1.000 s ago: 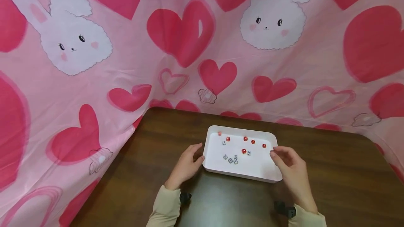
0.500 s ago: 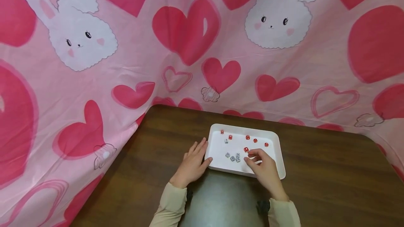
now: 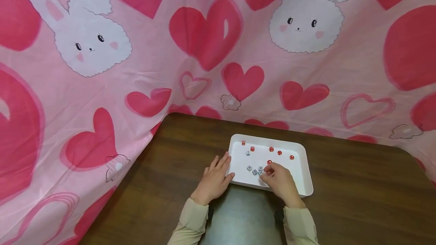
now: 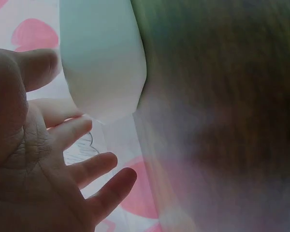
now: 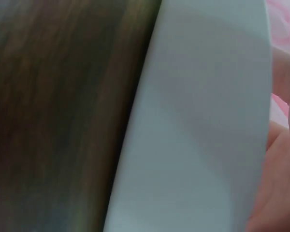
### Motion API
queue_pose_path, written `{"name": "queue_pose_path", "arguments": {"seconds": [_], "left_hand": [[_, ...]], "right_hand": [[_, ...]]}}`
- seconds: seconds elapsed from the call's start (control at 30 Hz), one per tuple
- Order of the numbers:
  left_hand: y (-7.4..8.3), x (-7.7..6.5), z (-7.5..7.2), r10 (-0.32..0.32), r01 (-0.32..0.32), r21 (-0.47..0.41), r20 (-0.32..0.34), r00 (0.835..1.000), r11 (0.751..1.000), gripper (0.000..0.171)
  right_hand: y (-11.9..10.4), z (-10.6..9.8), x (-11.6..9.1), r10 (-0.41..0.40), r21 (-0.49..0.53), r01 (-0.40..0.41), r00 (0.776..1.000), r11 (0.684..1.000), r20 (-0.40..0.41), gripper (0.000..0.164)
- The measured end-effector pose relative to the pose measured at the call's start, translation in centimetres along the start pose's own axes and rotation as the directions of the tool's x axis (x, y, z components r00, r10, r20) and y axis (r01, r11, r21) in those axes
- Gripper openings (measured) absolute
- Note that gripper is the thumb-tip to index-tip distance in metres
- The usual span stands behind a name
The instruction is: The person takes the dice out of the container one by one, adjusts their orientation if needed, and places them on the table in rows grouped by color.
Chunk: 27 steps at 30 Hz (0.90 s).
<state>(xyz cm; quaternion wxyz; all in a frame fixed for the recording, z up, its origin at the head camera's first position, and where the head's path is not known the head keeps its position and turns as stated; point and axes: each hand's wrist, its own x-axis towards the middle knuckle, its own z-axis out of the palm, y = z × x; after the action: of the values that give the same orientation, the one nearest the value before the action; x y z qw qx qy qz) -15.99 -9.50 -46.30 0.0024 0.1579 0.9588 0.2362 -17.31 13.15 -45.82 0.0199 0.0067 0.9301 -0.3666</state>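
A white tray [image 3: 306,173] on the table holds red and white dice. My left hand [image 3: 211,180] lies at its left end with fingers spread and thumb at the rim. In the left wrist view, the fingers of that hand [image 4: 34,159] extend beside the tray wall [image 4: 101,58]. My right hand [image 3: 281,182] reaches over the front wall, thumb and fingertips bent close together beside a cluster of white dice [image 3: 254,172]. One red die [image 3: 269,162] shows just behind its fingers. I cannot tell whether a die is between the right fingertips.
Several red dice, such as one red die [image 3: 271,149], are spread along the tray's back half. A lone white die [image 3: 248,153] lies at its left. The dark wooden table [image 3: 357,184] extends around the tray, and a pink heart-and-bunny cloth [image 3: 197,86] hangs behind.
My right hand has moved from the tray's right end leftward over the dice, up to the white cluster. A white die beside the front red one is now hidden. My left fingers have spread.
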Motion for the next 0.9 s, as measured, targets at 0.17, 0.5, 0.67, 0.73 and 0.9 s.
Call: {"name": "queue_pose_path", "arguments": {"seconds": [0.17, 0.5, 0.67, 0.73, 0.9], "left_hand": [[0.0, 0.0, 0.2, -0.017, 0.017, -0.005, 0.02, 1.0, 1.0, 0.058], [0.0, 0.1, 0.3, -0.026, 0.027, -0.022, 0.024, 0.999, 0.999, 0.059], [0.0, 0.2, 0.4, -0.022, 0.022, -0.018, 0.022, 1.0, 1.0, 0.059], [0.0, 0.2, 0.4, -0.019, 0.019, -0.013, 0.021, 1.0, 1.0, 0.058], [0.0, 0.2, 0.4, -0.017, 0.017, -0.009, 0.018, 1.0, 1.0, 0.058]], "right_hand": [[-0.1, 0.1, 0.4, 0.022, -0.062, -0.021, 1.0, 0.998, 0.014, 0.016], [-0.2, 0.5, 1.0, 0.072, -0.129, -0.064, 0.996, 0.99, 0.06, 0.022], [-0.1, 0.8, 1.3, 0.089, -0.143, -0.079, 0.994, 0.987, 0.063, 0.024], [0.0, 0.9, 1.3, 0.088, -0.141, -0.078, 0.994, 0.987, 0.064, 0.024], [0.0, 0.9, 1.4, 0.082, -0.14, -0.073, 0.995, 0.987, 0.06, 0.022]]}}
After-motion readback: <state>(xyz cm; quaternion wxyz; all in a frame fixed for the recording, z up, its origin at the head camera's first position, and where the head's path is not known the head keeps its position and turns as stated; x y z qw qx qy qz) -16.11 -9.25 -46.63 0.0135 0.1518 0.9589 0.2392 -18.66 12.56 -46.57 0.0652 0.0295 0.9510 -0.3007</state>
